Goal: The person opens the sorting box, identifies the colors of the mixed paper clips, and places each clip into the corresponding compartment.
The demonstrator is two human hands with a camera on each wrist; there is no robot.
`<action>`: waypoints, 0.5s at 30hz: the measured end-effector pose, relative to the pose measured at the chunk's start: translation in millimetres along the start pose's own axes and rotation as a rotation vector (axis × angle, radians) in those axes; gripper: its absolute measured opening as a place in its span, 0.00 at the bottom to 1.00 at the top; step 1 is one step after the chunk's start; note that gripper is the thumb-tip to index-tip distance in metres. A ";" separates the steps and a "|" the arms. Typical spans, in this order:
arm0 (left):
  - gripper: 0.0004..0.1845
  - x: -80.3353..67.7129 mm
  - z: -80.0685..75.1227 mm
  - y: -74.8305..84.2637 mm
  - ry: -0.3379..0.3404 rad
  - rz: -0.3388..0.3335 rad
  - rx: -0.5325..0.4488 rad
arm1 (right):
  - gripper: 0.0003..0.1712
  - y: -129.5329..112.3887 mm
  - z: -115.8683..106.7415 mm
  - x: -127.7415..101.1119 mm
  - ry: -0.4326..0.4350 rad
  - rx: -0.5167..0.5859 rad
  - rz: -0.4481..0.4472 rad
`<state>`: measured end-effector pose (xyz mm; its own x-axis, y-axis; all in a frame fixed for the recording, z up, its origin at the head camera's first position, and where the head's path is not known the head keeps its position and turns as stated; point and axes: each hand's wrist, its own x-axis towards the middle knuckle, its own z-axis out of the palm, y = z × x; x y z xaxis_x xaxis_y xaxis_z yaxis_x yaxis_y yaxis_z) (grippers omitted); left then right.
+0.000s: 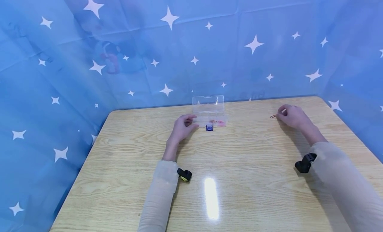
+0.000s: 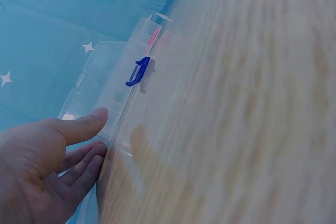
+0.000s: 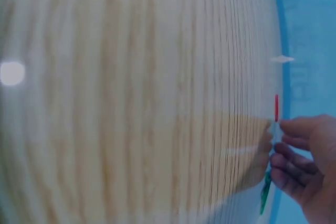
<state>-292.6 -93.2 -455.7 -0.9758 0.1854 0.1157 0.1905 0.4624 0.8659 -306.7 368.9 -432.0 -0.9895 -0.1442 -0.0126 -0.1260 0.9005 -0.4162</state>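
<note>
**Two hands engaged at box and clip on wooden table**

Two bare hands are seen on a pale, glossy wood-grain table [image 1: 239, 165]. The left hand [image 1: 182, 127] is laid against the left end of a small clear plastic compartment box [image 1: 209, 109], lid raised; its straight fingers [image 2: 86, 124] touch the box wall, nothing being grasped. A blue plastic latch [image 2: 138, 72] is fitted to the box front, and pink items are visible inside. The right hand [image 1: 292, 116] is placed well apart, near the far right edge, where a thin red wire paper clip [image 1: 273, 116] is pinched between its fingertips [image 3: 294, 129]. A star-printed blue fabric backdrop [image 1: 209, 52] encloses the table.
</note>
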 end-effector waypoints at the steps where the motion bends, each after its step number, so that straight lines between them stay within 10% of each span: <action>1: 0.20 0.0 -0.2 0.0 0.001 0.000 -0.001 | 0.19 -0.3 0.1 0.8 -0.002 0.000 -0.007; 15: 0.20 0.0 -0.7 0.3 0.000 0.009 0.001 | 0.13 -3.0 1.6 4.5 -0.034 0.011 -0.054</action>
<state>-292.6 -93.7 -455.1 -0.9740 0.1896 0.1238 0.1997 0.4616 0.8643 -310.7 364.9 -432.4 -0.9782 -0.2067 -0.0211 -0.1781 0.8864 -0.4274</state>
